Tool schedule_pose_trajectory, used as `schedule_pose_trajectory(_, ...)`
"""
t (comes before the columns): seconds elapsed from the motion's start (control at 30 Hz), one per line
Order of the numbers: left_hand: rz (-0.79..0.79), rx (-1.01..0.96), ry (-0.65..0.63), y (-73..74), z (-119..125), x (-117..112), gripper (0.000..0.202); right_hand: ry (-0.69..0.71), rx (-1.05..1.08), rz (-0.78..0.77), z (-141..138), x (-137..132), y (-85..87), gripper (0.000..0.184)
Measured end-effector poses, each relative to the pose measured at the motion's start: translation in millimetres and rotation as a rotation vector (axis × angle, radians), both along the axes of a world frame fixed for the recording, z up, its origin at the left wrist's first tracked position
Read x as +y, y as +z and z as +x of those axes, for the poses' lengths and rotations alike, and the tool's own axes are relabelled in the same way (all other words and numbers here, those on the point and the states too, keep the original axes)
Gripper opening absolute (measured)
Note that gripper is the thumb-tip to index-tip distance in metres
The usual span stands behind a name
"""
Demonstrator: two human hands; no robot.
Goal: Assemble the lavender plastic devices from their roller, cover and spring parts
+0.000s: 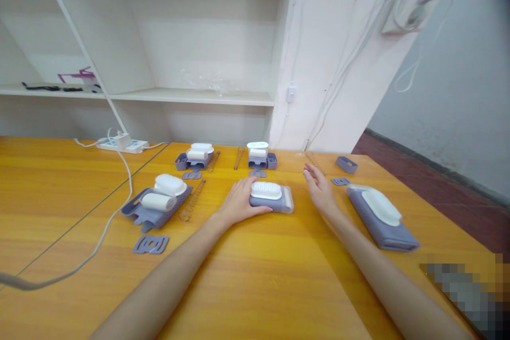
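Note:
My left hand (240,199) grips the left end of a grey-purple case (279,204), thumb along its near side and fingers behind it. On top of that case lies a white oval brush head (266,190), bristles facing up; clear film shows at the right end. Just to the right, my right hand (320,188) hovers with its fingers stretched out and nothing in them. Beyond its fingertips lies a thin coil spring (313,160), partly hidden. Farther right is another grey-purple case (382,223) with a white oval piece (381,206) on it.
Grey-purple cases with white parts stand at left (157,212) and at the back (195,158), near springs (194,201) and flat slotted plates (151,244). A small grey-purple cup (346,164) sits back right. A white cable (119,212) crosses the left side from a power strip (123,143).

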State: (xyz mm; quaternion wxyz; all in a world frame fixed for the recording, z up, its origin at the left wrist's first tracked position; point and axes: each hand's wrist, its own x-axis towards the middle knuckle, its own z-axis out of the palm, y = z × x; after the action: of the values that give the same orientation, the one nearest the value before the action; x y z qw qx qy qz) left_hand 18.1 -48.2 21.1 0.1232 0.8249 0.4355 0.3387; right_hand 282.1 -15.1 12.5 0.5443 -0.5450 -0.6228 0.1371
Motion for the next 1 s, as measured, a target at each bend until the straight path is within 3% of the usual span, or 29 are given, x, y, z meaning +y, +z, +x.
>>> schedule_pose_trajectory(0.37, 0.002, 0.01, 0.006, -0.7, -0.3, 0.0, 0.082, -0.09, -0.028, 0.049, 15.6, 5.9, 11.8, 0.047)
schedule_pose_trajectory(0.7, -0.005, 0.01, 0.0, 0.0, 0.1, 0.3, 0.081, -0.363, -0.012, 0.139, 18.2, -0.2, 11.9, 0.03)
schedule_pose_trajectory(1.0, 0.003, 0.02, 0.0, -1.4, -0.1, 1.6, 0.082, -0.417, -0.089, 0.172, 15.2, -8.9, 14.9, 0.036)
